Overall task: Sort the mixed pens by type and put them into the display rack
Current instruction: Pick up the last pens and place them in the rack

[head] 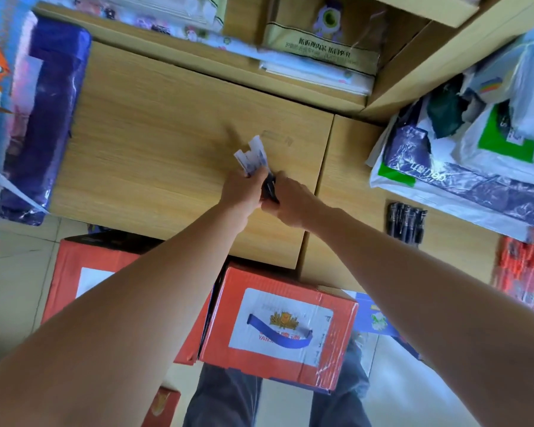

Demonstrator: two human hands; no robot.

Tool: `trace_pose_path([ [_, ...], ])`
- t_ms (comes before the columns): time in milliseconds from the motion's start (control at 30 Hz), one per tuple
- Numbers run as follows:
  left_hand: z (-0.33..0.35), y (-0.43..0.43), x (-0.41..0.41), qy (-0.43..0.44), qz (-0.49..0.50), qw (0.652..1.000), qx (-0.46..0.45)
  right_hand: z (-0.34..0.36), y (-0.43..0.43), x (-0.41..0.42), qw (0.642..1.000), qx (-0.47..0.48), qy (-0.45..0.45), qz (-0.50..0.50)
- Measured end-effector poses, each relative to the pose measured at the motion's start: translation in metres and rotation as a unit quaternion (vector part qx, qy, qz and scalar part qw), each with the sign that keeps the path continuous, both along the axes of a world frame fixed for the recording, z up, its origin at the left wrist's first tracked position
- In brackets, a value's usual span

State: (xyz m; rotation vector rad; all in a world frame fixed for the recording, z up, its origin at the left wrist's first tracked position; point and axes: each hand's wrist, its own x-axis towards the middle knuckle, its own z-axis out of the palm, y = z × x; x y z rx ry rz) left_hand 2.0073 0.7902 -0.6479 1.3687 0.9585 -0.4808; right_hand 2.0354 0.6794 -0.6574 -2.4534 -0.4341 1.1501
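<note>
Mid-frame, the left hand pinches a white wrapper; the right hand grips the dark pens inside it. They look light, stiff, probably slick: best held round the barrels.

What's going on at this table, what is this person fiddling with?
A person stands at a wooden table with both hands together above it. The left hand grips a white packet, and the right hand holds a dark bundle, probably pens, right where the hands meet. A row of black pens lies on the table to the right, with red pens at the edge. No display rack is in view.
</note>
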Motion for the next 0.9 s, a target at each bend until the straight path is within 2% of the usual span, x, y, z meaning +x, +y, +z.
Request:
trace_pose_path([
  [200, 0.013, -0.04, -0.005, 0.002, 0.026, 0.999, -0.018, 0.014, -0.051, -0.013, 0.996, 0.071, 0.03, -0.04],
  [300, 0.028, -0.069, -0.007, -0.006, -0.008, 1.0, -0.025, 0.028, -0.084, -0.017, 0.993, 0.086, 0.05, -0.067],
  [467, 0.054, -0.129, -0.008, -0.011, -0.048, 0.998, 0.034, 0.061, -0.149, -0.023, 0.988, 0.109, 0.046, -0.098],
  [533, 0.061, -0.155, -0.008, -0.012, -0.047, 0.998, 0.051, 0.074, -0.178, -0.026, 0.979, 0.139, 0.057, -0.137],
  [667, 0.092, -0.218, -0.009, -0.014, 0.009, 0.999, 0.037, 0.109, -0.247, -0.031, 0.937, 0.21, 0.097, -0.261],
  [767, 0.112, -0.256, -0.01, -0.016, 0.0, 0.999, 0.035, 0.135, -0.294, -0.037, 0.939, 0.209, 0.108, -0.25],
  [900, 0.143, -0.311, -0.01, -0.032, -0.065, 0.996, 0.044, 0.171, -0.357, -0.054, 0.933, 0.214, 0.123, -0.262],
])
